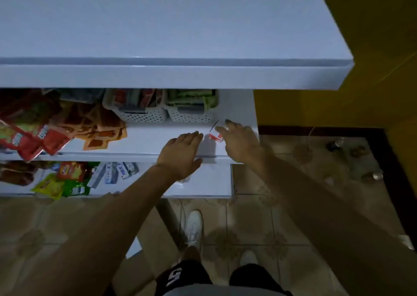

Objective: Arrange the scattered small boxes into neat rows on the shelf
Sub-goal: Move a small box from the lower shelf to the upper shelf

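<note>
One small box [215, 136] — blurred, axis unclear — between both hands.

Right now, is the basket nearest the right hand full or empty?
Full. The white basket is packed with green packets standing up to its rim. How deep they go cannot be seen.

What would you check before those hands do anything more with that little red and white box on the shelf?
1. Red and white box on the middle shelf: ok.
2. Right hand touching the box: ok.
3. Box firmly gripped: cannot tell.
4. Left hand free to help: ok, flat and empty.
5. Bare shelf space beside the white baskets: ok.
6. Other small boxes to line up: cannot tell.
</note>
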### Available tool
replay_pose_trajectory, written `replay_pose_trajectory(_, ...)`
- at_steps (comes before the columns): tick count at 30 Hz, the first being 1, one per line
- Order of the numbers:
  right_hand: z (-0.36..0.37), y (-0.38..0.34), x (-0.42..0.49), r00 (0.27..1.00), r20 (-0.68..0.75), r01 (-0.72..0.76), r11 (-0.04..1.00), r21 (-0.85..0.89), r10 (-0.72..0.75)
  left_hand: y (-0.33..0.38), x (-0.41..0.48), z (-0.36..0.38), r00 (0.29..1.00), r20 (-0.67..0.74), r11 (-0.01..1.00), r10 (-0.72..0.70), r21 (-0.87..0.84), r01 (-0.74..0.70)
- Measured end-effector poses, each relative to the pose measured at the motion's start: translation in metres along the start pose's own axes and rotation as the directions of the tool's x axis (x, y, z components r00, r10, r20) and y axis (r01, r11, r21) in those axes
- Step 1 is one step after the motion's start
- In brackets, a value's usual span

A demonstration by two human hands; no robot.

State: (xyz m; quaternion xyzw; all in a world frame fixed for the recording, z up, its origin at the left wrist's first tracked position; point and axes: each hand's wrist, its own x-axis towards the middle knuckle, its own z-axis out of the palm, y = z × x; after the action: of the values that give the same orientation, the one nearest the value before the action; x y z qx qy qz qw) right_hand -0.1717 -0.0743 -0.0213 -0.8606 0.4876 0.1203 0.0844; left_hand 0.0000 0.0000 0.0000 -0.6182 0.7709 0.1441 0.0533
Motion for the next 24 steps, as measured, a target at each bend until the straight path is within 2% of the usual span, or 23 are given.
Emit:
replay_pose_trajectory(5,0.004,0.001,0.032,0.998,0.07,0.006,1.0,-0.01,-0.005,-0.027,0.02,0.005,0.994,0.032,0.993,0.109,0.04,-0.11)
replay_pose_trajectory(11,0.019,-0.005,0.029,0.997,-0.001,-0.077,0.987,-0.143,0.078,-0.037,0.031,0.009,0.984,0.075,0.983,0.16,0.079,-0.166)
replay_pose_trajectory(12,0.022,-0.005,0.027,0.995,-0.004,-0.103,0.99,-0.1,0.104,-0.036,0.034,0.008,0.982,0.076,0.981,0.171,0.077,-0.177)
replay_pose_trajectory(16,0.035,-0.004,0.022,0.979,0.035,-0.203,0.946,0.252,0.201,-0.03,0.036,0.009,0.979,0.04,0.973,0.199,0.109,-0.203)
replay_pose_trajectory(19,0.041,-0.009,0.013,0.971,-0.025,-0.215,0.918,0.332,0.237,-0.027,0.036,0.015,0.979,0.037,0.973,0.199,0.109,-0.202)
replay_pose_trajectory(24,0.05,-0.004,-0.036,0.908,-0.051,-0.355,0.827,0.436,0.416,0.007,0.044,0.031,0.969,0.072,0.969,0.234,0.067,-0.239)
